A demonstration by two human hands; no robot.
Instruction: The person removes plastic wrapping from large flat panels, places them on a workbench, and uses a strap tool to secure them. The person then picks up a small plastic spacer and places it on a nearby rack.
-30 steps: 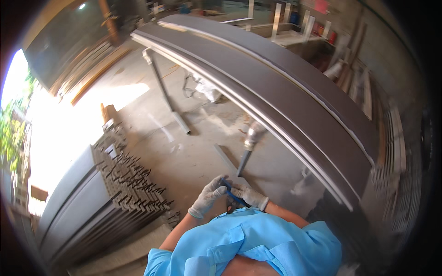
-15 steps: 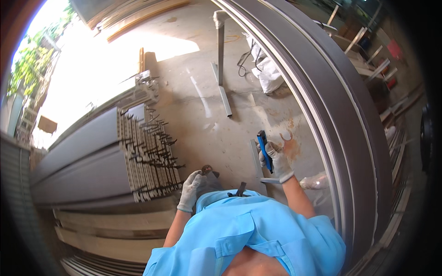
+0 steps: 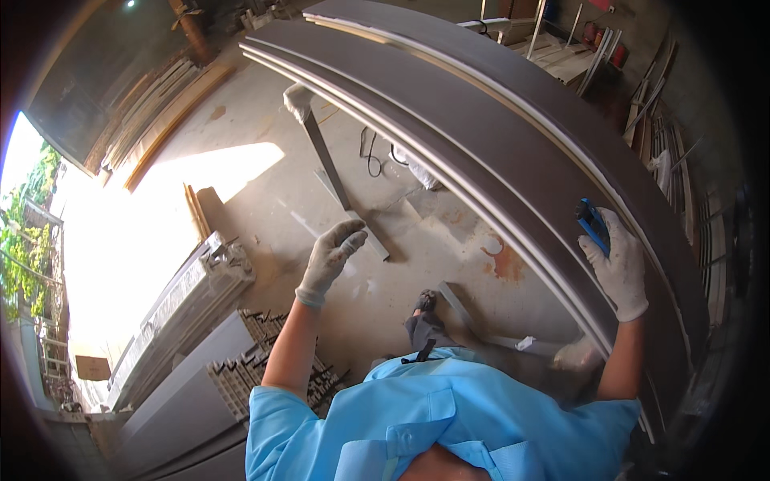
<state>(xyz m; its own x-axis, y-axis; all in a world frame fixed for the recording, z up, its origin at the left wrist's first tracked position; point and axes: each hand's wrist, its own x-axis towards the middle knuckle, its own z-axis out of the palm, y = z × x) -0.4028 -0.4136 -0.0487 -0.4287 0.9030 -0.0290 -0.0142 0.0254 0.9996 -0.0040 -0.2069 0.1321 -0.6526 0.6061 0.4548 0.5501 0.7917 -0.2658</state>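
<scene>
My right hand point(image 3: 618, 264), in a pale work glove, grips a blue and black utility knife point(image 3: 593, 226) over the long dark grey panels point(image 3: 513, 168) on my right. Whether a blade is out of the knife I cannot make out. My left hand point(image 3: 327, 263), gloved too, is raised over the floor with its fingers loosely bent and a gap between thumb and fingers. Nothing shows in it. Behind that hand, a metal support post point(image 3: 327, 160) with a wrapped top stands beside the panels' near edge.
Grey panels with ragged dark strips at their ends point(image 3: 253, 353) are stacked at lower left, next to a wrapped bundle point(image 3: 184, 297). Long boards point(image 3: 172, 120) lie at the far left. A metal foot bar point(image 3: 457, 309) sits on the floor near my shoe point(image 3: 427, 301).
My view has turned toward the panels. My right hand has carried the knife from over the floor to above the panels. My left hand has risen from beside my leg and reached forward.
</scene>
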